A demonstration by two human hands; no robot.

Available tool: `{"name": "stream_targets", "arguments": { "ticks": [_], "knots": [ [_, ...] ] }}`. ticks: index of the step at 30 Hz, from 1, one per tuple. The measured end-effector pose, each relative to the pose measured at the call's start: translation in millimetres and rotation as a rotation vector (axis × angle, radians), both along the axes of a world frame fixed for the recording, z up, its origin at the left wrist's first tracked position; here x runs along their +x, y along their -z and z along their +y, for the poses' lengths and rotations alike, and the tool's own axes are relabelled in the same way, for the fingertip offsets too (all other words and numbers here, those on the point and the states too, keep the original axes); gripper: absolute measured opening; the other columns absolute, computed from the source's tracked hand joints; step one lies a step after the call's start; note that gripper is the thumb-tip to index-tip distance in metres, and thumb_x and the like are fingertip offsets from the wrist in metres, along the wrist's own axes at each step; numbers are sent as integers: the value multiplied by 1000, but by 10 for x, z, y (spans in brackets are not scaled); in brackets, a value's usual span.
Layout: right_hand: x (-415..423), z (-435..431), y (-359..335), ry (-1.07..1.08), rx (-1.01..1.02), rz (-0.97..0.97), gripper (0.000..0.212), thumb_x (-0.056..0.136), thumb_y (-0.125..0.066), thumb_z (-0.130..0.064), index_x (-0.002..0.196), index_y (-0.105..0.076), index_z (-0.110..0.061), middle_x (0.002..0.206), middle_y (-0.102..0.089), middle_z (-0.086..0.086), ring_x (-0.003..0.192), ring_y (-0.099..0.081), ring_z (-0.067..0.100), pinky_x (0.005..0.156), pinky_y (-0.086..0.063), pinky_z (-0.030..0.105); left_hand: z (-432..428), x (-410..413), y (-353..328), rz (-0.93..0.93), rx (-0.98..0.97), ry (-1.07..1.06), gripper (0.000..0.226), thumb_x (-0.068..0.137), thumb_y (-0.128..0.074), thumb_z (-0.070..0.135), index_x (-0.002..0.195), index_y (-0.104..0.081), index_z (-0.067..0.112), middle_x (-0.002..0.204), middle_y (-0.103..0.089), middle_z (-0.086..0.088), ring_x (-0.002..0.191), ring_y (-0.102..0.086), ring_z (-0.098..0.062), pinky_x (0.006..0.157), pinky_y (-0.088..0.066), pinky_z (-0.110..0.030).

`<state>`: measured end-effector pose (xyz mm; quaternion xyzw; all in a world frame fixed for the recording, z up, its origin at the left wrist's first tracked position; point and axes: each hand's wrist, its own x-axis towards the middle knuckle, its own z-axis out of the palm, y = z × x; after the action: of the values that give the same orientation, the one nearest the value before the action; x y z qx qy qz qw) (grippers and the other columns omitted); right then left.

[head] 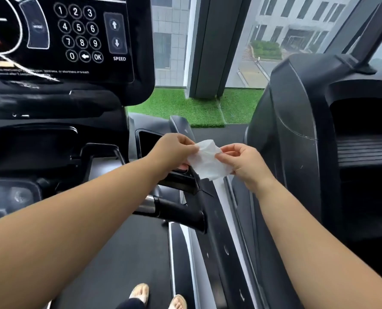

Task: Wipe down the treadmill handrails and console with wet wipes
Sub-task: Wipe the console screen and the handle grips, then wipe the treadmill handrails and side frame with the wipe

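1. The left hand [174, 152] and the right hand [245, 166] are held out side by side, with the white wet wipe [207, 162] stretched between them.
2. The left hand pinches the wipe's upper left edge with curled fingers. The right hand pinches its right edge between thumb and fingertips.
3. The wipe is crumpled and partly unfolded. It hangs in the air and touches nothing but the hands.
4. Just below and nearer than the wipe, a black handgrip [178, 211] with a metal band juts to the right from the treadmill.
5. The console [132, 41] rises at far left, with a number keypad [79, 33] and speed arrows on it, well apart from the wipe.
6. The dark treadmill belt [118, 253] lies under the left forearm, and two sandalled feet [141, 291] show at the near edge.
7. A neighbouring black machine [297, 119] stands at right.
8. A strip of green turf [185, 105] lies beyond, before a window.
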<state>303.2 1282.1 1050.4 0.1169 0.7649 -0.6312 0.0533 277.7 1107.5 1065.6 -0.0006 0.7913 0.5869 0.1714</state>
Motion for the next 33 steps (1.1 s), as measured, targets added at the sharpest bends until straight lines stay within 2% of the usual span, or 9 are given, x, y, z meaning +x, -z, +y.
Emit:
{"name": "stream_targets", "arguments": {
  "ticks": [7, 10, 14, 16, 20, 22, 27, 29, 33],
  "knots": [
    [-384, 32, -25, 98, -359, -87, 12, 90, -59, -4, 88, -56, -15, 81, -60, 0, 65, -59, 12, 49, -49, 23, 153, -490, -87, -235, 268, -52, 6, 95, -53, 19, 94, -57, 14, 90, -61, -6, 74, -60, -17, 71, -53, -31],
    [-459, 53, -4, 109, -329, -37, 14, 89, -59, -2, 89, -53, -15, 77, -59, -1, 59, -59, 9, 50, -49, 24, 172, -676, -40, -169, 140, 131, 18, 86, -67, 33, 96, -64, 18, 91, -67, -2, 77, -62, -14, 74, -53, -30],
    [-601, 53, 28, 152, -435, 50, 15, 91, -54, 1, 94, -54, -13, 80, -59, 2, 63, -63, 8, 57, -54, 23, 201, -876, 72, -261, 193, 121, 17, 89, -65, 14, 106, -62, 10, 88, -67, -4, 73, -64, -14, 70, -57, -29],
    [-626, 51, 70, 128, -516, -40, 13, 91, -56, -8, 103, -54, -12, 89, -62, 4, 71, -63, 12, 58, -55, 24, 210, -949, 109, -347, 291, 89, 15, 93, -59, 13, 107, -62, 10, 87, -67, -3, 70, -64, -12, 61, -58, -26],
    [-639, 13, 203, -13, -582, -227, 42, 81, -57, -28, 118, -54, -8, 102, -65, 7, 84, -64, 17, 63, -54, 25, 175, -975, 164, -504, 337, 126, 11, 95, -54, 17, 104, -60, 13, 86, -64, -2, 68, -62, -11, 54, -56, -22],
    [-679, 9, 243, -41, -674, -192, 35, 82, -53, -21, 112, -59, -4, 98, -68, 10, 83, -66, 19, 66, -54, 27, 143, -981, 231, -449, 211, 161, 13, 95, -55, 18, 107, -58, 12, 84, -63, -3, 69, -61, -15, 57, -55, -24],
    [-915, 41, 321, 96, -591, -118, 32, 65, -57, -13, 96, -54, -2, 85, -60, 15, 69, -61, 26, 55, -42, 31, -70, -1225, 424, 263, -557, 179, 25, 93, -54, 25, 116, -61, 17, 107, -63, -1, 106, -57, -23, 91, -44, -30],
    [-1036, 18, 365, 197, -434, -67, 14, 71, -54, -7, 84, -47, -8, 82, -62, 11, 63, -61, 24, 49, -41, 26, -168, -1335, 486, 335, -695, 251, 31, 94, -51, 27, 123, -58, 20, 124, -57, -6, 120, -47, -26, 102, -37, -35],
    [-1291, -62, 474, 231, 3, 11, 22, 76, -67, -8, 73, -47, -15, 75, -53, -1, 51, -50, 2, 46, -40, 15, -283, -1462, 596, 324, -858, 375, 41, 94, -50, 31, 135, -50, 25, 140, -44, -2, 133, -35, -24, 109, -33, -42]
  ]
}}
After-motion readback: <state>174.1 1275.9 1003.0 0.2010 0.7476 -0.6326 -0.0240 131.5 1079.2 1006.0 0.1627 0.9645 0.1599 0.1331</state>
